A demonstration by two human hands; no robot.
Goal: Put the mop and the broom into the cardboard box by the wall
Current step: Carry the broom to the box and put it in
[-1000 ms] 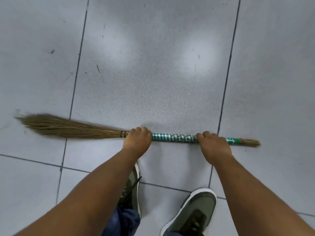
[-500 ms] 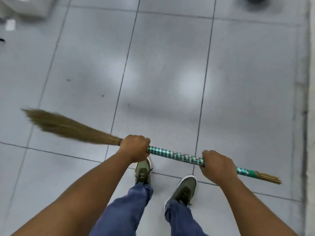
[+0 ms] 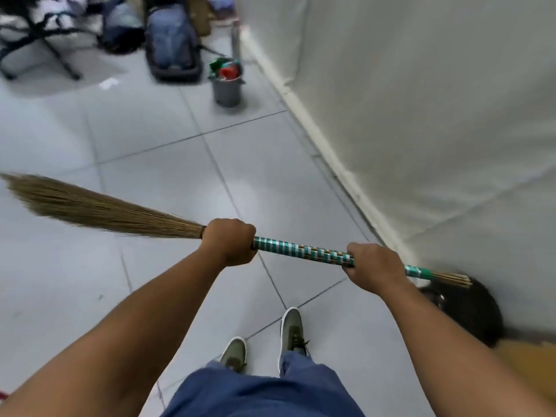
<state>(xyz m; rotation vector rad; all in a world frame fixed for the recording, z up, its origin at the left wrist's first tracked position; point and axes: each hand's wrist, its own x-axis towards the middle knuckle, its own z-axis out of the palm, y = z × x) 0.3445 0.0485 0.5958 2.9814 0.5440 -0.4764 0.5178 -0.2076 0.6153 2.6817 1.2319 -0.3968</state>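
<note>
I hold a grass broom (image 3: 301, 250) level in the air in front of me, its straw head pointing left and its green-and-silver wrapped handle pointing right. My left hand (image 3: 228, 240) grips it where the bristles meet the handle. My right hand (image 3: 374, 267) grips the handle near its far end, close to the wall. A dark mop-like head (image 3: 469, 311) lies on the floor by the wall under the handle's tip. A brown cardboard surface (image 3: 529, 365) shows at the lower right corner; I cannot tell if it is the box. No mop pole is visible.
A white wall (image 3: 421, 115) runs along the right with a skirting edge. A grey bucket (image 3: 227, 85) with red and green items stands near it ahead. Bags (image 3: 171, 40) and a black chair base (image 3: 39, 40) crowd the far left. My shoes (image 3: 291, 329) stand on grey tiles.
The broom has come up off the floor and I have stood up and turned, so the wall, the bucket and the bags have come into view. Both hands keep the same grip.
</note>
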